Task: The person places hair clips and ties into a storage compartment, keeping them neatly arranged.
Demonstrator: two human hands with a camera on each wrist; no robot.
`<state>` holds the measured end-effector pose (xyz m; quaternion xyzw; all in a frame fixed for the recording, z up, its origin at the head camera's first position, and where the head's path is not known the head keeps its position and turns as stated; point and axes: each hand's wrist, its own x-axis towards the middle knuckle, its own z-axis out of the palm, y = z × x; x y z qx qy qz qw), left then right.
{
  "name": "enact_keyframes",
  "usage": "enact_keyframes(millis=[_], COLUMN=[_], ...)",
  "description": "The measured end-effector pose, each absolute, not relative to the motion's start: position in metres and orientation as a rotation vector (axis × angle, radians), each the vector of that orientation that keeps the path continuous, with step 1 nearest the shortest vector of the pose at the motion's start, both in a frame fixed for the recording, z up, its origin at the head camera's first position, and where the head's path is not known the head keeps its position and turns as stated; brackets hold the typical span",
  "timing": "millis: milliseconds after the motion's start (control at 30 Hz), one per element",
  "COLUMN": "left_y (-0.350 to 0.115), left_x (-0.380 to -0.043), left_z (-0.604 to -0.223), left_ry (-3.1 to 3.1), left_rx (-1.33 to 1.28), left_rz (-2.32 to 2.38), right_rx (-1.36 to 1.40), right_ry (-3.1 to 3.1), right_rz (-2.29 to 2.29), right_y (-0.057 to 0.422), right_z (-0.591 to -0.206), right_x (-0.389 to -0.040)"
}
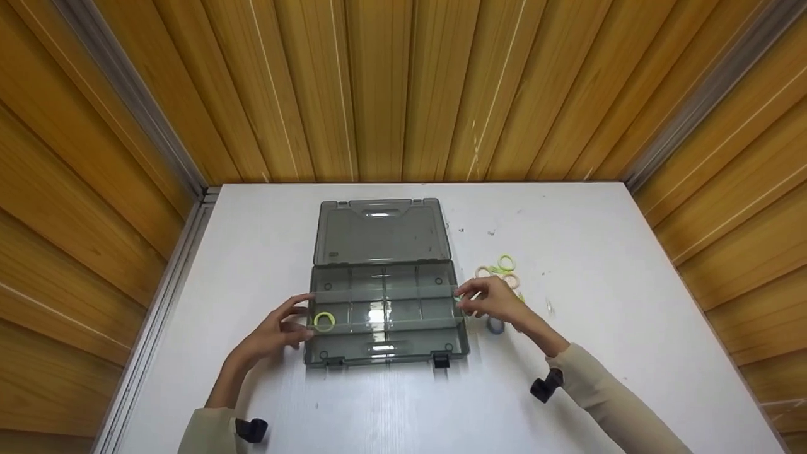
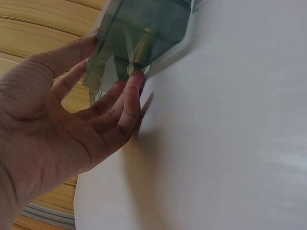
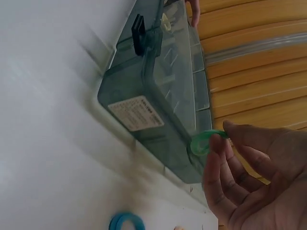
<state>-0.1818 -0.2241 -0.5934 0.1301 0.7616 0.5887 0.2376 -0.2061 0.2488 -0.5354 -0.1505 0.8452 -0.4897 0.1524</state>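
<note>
Left hand (image 1: 268, 334): bent fingers and thumb against case's left end; can't tell if gripping or only touching.
Right hand (image 1: 495, 300): thumb and fingertips pinching green ring (image 3: 195, 144), at rim of case's right end.
Case (image 1: 403, 362): grey see-through plastic, on white table (image 1: 170, 378), lid (image 1: 381, 233) folded back toward table's far edge.
Inside case: yellow ring (image 1: 324, 314) at left end, by near clear divider (image 1: 416, 325); can't tell if flat or leaning.
Right of case: pile of pink and yellow-green rings (image 1: 502, 271) on table, beyond right hand.
Blue ring (image 3: 113, 223): on table, near case's right end.
Latch (image 1: 441, 361): black, case's front edge near right corner.
Sticker (image 3: 136, 113): white, printed, right end wall.
</note>
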Motion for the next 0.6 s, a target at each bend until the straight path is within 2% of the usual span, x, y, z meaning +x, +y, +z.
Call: enact_keyframes(millis=[300, 600], left_y=[-0.225, -0.225], left_x=[-0.181, -0.181], left_z=[-0.593, -0.595], left_ry=[2.101, 2.117], left_rx=[0.349, 0.378], left_rz=[1.607, 1.602], right_rx=[-0.515, -0.451], right_ry=[2.438, 2.264], right_rz=[-1.402, -1.539], right_y=[0.209, 0.175], right_z=[-0.525, -0.549], right_x=[-0.21, -0.211])
